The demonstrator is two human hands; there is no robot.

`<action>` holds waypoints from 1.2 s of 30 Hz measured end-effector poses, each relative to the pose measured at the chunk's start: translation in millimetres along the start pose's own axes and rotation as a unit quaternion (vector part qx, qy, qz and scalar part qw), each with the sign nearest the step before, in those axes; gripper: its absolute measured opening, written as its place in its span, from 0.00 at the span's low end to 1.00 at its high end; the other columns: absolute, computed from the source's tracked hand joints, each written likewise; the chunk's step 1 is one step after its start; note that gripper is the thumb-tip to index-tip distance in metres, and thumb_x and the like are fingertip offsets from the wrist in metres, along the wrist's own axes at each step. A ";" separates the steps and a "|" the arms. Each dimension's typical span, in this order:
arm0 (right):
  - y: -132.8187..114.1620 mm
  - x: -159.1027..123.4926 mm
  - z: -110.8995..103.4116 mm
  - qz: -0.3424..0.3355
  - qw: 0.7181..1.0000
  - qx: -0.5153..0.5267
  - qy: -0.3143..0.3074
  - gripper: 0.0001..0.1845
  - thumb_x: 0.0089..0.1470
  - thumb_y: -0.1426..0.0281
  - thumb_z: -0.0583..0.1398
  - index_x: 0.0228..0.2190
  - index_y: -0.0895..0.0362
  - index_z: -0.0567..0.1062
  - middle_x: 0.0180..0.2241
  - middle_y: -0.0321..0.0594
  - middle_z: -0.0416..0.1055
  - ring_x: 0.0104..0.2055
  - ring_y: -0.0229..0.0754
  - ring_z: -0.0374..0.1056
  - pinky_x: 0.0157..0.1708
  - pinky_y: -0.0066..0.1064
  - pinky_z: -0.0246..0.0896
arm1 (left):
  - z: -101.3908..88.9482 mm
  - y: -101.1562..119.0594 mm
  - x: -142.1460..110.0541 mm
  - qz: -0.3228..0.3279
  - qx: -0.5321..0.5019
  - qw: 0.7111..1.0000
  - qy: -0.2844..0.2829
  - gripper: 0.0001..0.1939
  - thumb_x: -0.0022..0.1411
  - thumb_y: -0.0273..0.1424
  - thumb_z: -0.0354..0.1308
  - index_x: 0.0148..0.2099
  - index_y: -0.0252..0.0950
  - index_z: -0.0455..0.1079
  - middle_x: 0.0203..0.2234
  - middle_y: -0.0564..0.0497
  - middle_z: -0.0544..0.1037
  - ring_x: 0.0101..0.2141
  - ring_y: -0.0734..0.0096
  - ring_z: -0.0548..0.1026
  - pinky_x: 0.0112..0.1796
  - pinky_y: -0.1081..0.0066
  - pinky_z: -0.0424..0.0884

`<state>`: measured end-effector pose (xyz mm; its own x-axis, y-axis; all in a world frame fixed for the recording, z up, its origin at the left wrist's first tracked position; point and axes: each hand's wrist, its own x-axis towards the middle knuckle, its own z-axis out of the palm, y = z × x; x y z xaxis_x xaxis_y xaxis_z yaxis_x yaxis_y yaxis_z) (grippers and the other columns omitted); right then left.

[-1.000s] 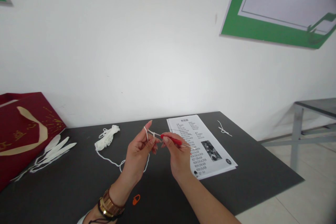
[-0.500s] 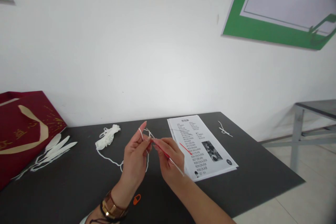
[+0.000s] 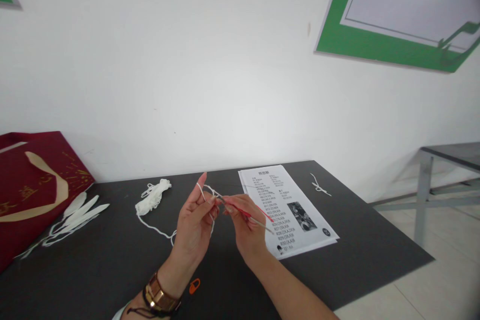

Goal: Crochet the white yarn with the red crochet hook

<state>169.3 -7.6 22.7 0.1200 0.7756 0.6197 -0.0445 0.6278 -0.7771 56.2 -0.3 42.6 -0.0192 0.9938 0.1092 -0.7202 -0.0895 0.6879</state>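
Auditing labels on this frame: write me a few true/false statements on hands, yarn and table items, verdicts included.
1. White yarn loops around the left hand's raised index finger. True.
2. The right hand holds a thin red-handled hook. True.
3. The open orange plastic clip lies on the printed white sheets. False: it lies on the black tabletop.
4. The dark red bag stands right of those sheets. False: it's at the far left.

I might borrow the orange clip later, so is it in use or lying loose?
Loose: the orange clip lies on the black tabletop, touched by neither hand.
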 end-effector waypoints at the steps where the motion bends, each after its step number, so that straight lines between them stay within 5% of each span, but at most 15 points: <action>1: -1.0 -1.1 0.4 -0.012 1.000 -0.014 -0.009 0.13 0.54 0.76 0.59 0.39 0.50 0.78 0.36 0.40 0.73 0.36 0.42 0.69 0.35 0.34 0.65 | 0.6 1.0 -0.4 -0.006 -0.013 1.000 -0.001 0.29 0.54 0.20 0.59 0.58 0.40 0.63 0.23 0.57 0.68 0.25 0.81 0.68 0.27 0.80 0.66; 6: 2.9 5.1 -2.9 0.049 0.998 0.041 0.001 0.09 0.55 0.73 0.59 0.36 0.51 0.78 0.32 0.39 0.74 0.32 0.40 0.69 0.33 0.33 0.64 | -2.5 9.6 4.6 -0.022 -0.027 0.999 -0.033 0.29 0.52 0.19 0.60 0.57 0.37 0.64 0.22 0.57 0.67 0.24 0.80 0.68 0.24 0.80 0.64; 10: 6.0 12.2 -7.1 0.102 0.990 0.091 0.041 0.09 0.56 0.71 0.57 0.34 0.53 0.78 0.31 0.39 0.74 0.28 0.37 0.67 0.29 0.31 0.64 | -7.1 12.0 9.9 0.018 0.064 0.996 -0.053 0.31 0.53 0.20 0.59 0.59 0.38 0.62 0.21 0.58 0.67 0.22 0.80 0.67 0.24 0.79 0.63; 14: -0.9 5.9 -6.5 -0.011 0.998 -0.061 -0.002 0.11 0.55 0.75 0.57 0.39 0.53 0.77 0.32 0.40 0.74 0.33 0.40 0.69 0.32 0.32 0.65 | -6.7 4.8 9.1 0.044 0.122 0.991 -0.025 0.31 0.54 0.22 0.59 0.60 0.41 0.60 0.21 0.58 0.68 0.23 0.81 0.66 0.25 0.80 0.62; 17: -1.8 -2.7 -4.2 -0.143 0.974 -0.168 -0.048 0.19 0.53 0.80 0.57 0.46 0.53 0.73 0.35 0.44 0.73 0.36 0.42 0.68 0.35 0.35 0.66 | -4.4 0.8 7.0 0.053 0.093 0.994 0.003 0.31 0.54 0.21 0.59 0.60 0.41 0.60 0.20 0.59 0.67 0.22 0.82 0.65 0.25 0.80 0.62; 22: 3.0 -9.3 -6.2 -0.244 0.938 -0.228 -0.090 0.26 0.52 0.81 0.56 0.52 0.51 0.68 0.36 0.45 0.72 0.37 0.44 0.67 0.34 0.37 0.66 | -4.3 8.4 8.2 -0.092 -0.056 0.994 -0.004 0.28 0.52 0.18 0.57 0.57 0.34 0.64 0.21 0.56 0.69 0.22 0.81 0.67 0.22 0.81 0.63; 25: 0.8 -6.5 -7.4 -0.162 0.972 -0.149 -0.082 0.22 0.53 0.79 0.57 0.47 0.48 0.73 0.37 0.43 0.73 0.38 0.44 0.68 0.36 0.36 0.66 | -8.4 14.3 13.0 -0.154 -0.105 0.982 -0.032 0.25 0.51 0.16 0.54 0.54 0.29 0.65 0.19 0.55 0.69 0.19 0.82 0.65 0.19 0.81 0.62; 28: -0.6 1.0 -4.7 0.029 0.999 0.014 -0.038 0.11 0.55 0.73 0.58 0.38 0.50 0.78 0.32 0.40 0.73 0.32 0.40 0.68 0.33 0.33 0.66 | -13.4 15.5 17.9 -0.164 -0.114 0.978 -0.054 0.23 0.51 0.16 0.52 0.50 0.27 0.68 0.16 0.56 0.67 0.14 0.84 0.58 0.16 0.81 0.58; 32: 4.1 11.3 -0.2 0.247 0.919 0.308 -0.002 0.08 0.54 0.66 0.60 0.34 0.56 0.77 0.27 0.37 0.73 0.27 0.35 0.67 0.27 0.27 0.64 | -16.7 13.6 19.7 -0.177 -0.115 0.976 -0.058 0.18 0.49 0.17 0.52 0.44 0.27 0.72 0.15 0.57 0.65 0.13 0.85 0.56 0.15 0.81 0.55; 36: 7.8 14.7 0.0 0.343 0.842 0.417 -0.011 0.09 0.51 0.65 0.63 0.31 0.58 0.75 0.25 0.35 0.73 0.25 0.32 0.66 0.27 0.23 0.64 | -16.3 13.9 17.4 -0.189 -0.111 0.974 -0.064 0.17 0.48 0.17 0.52 0.41 0.26 0.74 0.14 0.56 0.65 0.13 0.85 0.55 0.15 0.80 0.55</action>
<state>170.8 8.7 25.8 -0.2354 0.9697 0.0654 -0.7772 -0.1474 -0.6118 34.6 16.8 42.3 0.3530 0.9353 -0.0226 -0.7918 0.3115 0.5254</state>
